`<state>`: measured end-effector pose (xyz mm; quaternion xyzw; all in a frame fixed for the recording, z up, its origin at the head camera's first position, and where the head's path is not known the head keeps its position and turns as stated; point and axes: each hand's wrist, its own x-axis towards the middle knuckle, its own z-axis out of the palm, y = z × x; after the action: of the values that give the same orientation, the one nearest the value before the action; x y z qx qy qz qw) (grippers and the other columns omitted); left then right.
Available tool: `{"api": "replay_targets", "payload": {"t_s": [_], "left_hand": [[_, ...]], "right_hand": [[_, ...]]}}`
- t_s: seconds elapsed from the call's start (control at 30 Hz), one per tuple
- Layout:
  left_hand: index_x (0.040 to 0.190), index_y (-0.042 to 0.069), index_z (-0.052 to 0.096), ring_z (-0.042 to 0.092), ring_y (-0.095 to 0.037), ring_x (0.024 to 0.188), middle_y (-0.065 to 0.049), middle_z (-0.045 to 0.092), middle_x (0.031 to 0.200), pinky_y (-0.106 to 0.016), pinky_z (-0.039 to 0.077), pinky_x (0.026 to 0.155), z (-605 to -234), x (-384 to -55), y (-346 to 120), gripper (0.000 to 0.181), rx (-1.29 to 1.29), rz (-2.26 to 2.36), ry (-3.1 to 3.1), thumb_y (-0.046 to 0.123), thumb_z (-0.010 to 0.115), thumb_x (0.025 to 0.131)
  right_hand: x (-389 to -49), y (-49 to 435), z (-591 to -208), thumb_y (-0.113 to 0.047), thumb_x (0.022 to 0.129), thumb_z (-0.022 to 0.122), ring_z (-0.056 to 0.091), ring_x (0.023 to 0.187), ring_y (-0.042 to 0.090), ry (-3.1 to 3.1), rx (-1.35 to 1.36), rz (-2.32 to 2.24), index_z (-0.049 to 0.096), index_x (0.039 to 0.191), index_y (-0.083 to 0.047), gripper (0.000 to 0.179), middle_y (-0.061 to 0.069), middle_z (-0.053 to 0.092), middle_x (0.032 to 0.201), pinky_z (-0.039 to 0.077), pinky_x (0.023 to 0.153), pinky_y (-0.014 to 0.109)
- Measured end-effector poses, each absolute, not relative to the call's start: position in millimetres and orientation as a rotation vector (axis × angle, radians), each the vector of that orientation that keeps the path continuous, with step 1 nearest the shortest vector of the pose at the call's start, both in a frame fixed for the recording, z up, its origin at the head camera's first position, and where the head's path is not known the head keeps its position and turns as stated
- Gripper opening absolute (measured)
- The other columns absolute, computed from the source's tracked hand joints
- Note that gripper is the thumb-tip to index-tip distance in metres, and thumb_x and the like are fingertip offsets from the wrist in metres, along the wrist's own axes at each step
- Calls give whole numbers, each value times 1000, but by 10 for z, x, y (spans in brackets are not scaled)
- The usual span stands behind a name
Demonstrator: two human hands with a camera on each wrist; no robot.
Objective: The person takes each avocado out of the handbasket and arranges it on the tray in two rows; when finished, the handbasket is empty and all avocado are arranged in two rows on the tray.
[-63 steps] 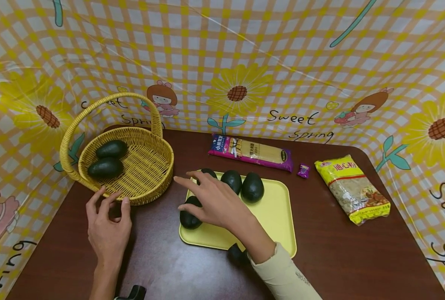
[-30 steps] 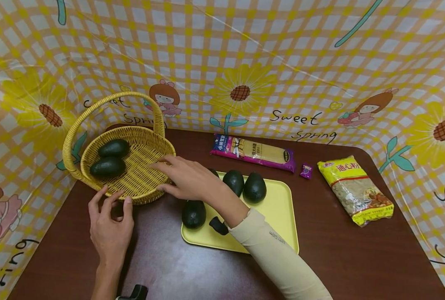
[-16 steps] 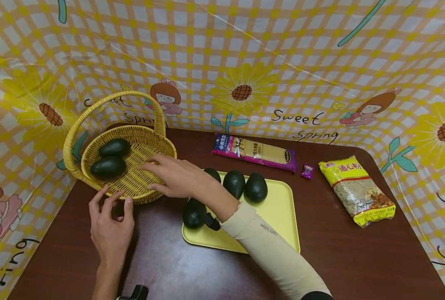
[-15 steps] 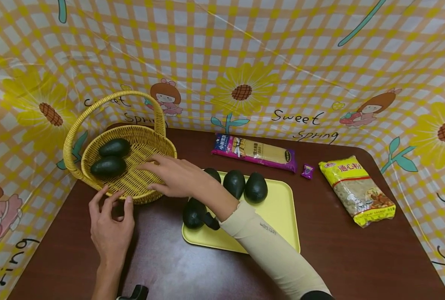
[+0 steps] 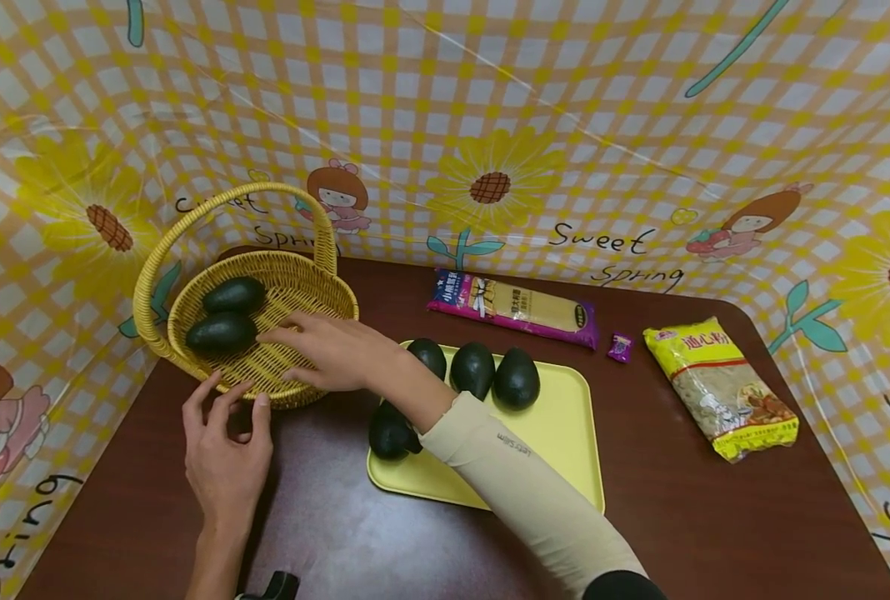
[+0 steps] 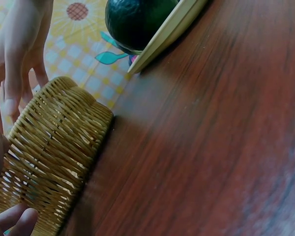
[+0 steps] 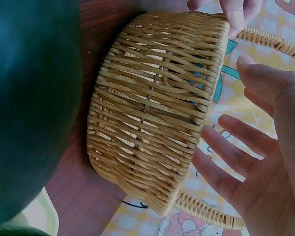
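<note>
A yellow wicker basket [image 5: 306, 279] with a tall handle stands at the left of the table. Inside it, against the left side, lie two dark green avocados [image 5: 222, 333]. My left hand [image 5: 227, 458] grips the basket's near rim, thumb against the outer wall. Over the basket's right part reaches my right hand [image 5: 332, 354], fingers loosely spread and holding nothing; its index fingertip overlaps the lower avocado's end in the head view. Several more avocados [image 5: 516, 379] sit on a pale yellow tray [image 5: 557, 442], partly covered by my right forearm.
Behind the tray lies a purple pack of noodles [image 5: 516, 308]. To its right are a small purple packet [image 5: 620, 347] and a yellow bag of pasta [image 5: 722, 387]. A checked sunflower cloth [image 5: 505, 100] hangs around the table's back and sides.
My right hand has moved left from above the tray's avocados to over the basket, edging toward the avocados inside. My left hand stays at the rim. The avocados have not moved.
</note>
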<state>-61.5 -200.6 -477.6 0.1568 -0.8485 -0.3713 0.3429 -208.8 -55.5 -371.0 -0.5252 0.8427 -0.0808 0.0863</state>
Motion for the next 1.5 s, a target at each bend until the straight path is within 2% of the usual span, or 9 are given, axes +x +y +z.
{"api": "replay_targets", "payload": {"t_s": [0.1, 0.23, 0.37, 0.53, 0.83, 1.07, 1.23, 1.5], "left_hand": [[125, 9, 79, 65, -12, 81, -7, 56, 156, -1, 39, 65, -4775, -616, -2008, 27, 403, -962, -2205, 24, 76, 103], [124, 7, 79, 69, -22, 78, -8, 56, 155, -1, 39, 65, -4770, -621, -2011, 28, 391, -966, -2199, 24, 76, 103], [124, 6, 79, 70, -25, 78, -10, 56, 155, 0, 39, 65, -4770, -624, -2014, 28, 391, -968, -2198, 24, 76, 103], [124, 6, 79, 69, -26, 72, -10, 56, 155, -1, 40, 64, -4781, -619, -2010, 28, 404, -969, -2205, 24, 76, 103], [124, 7, 79, 68, -24, 69, -8, 56, 156, -1, 40, 63, -4785, -622, -2016, 27, 402, -959, -2207, 24, 75, 103], [124, 7, 79, 69, -25, 70, -8, 56, 156, -2, 40, 64, -4792, -624, -2020, 27, 390, -969, -2202, 23, 75, 103], [124, 7, 79, 69, -25, 71, -7, 55, 156, -1, 40, 64, -4795, -627, -2020, 27, 398, -977, -2202, 24, 75, 103], [125, 8, 79, 68, -24, 70, -7, 55, 157, -2, 41, 63, -4797, -634, -2022, 28, 397, -973, -2203, 25, 75, 103]], "right_hand": [[-2101, -585, -3726, -42, 111, 61, 58, 139, 22, 2511, -1565, -215, 44, 166, -25, 60, 8, 47, 162, 50, 112, 37], [-2127, -638, -3725, -42, 110, 62, 56, 142, 23, 2497, -1567, -181, 43, 166, -25, 61, 8, 45, 164, 50, 112, 37], [-2164, -715, -3704, -41, 111, 61, 52, 145, 23, 2472, -1558, -117, 40, 168, -26, 63, 8, 42, 166, 48, 115, 37], [-2209, -800, -3702, -41, 111, 60, 48, 150, 24, 2442, -1534, -85, 38, 169, -27, 63, 8, 40, 169, 45, 118, 38], [-2285, -952, -3677, -38, 112, 60, 47, 149, 19, 2379, -1543, -97, 41, 167, -25, 60, 4, 41, 167, 44, 117, 34], [-2340, -1063, -3673, -38, 112, 60, 53, 142, 17, 2347, -1553, -54, 49, 161, -23, 52, 2, 44, 162, 46, 113, 31], [-2387, -1150, -3686, -36, 112, 59, 53, 142, 18, 2317, -1543, -25, 45, 162, -25, 54, 3, 38, 167, 47, 112, 32], [-2439, -1233, -3691, -34, 112, 59, 44, 152, 19, 2290, -1529, 18, 39, 167, -29, 59, 2, 28, 174, 43, 118, 33]]}}
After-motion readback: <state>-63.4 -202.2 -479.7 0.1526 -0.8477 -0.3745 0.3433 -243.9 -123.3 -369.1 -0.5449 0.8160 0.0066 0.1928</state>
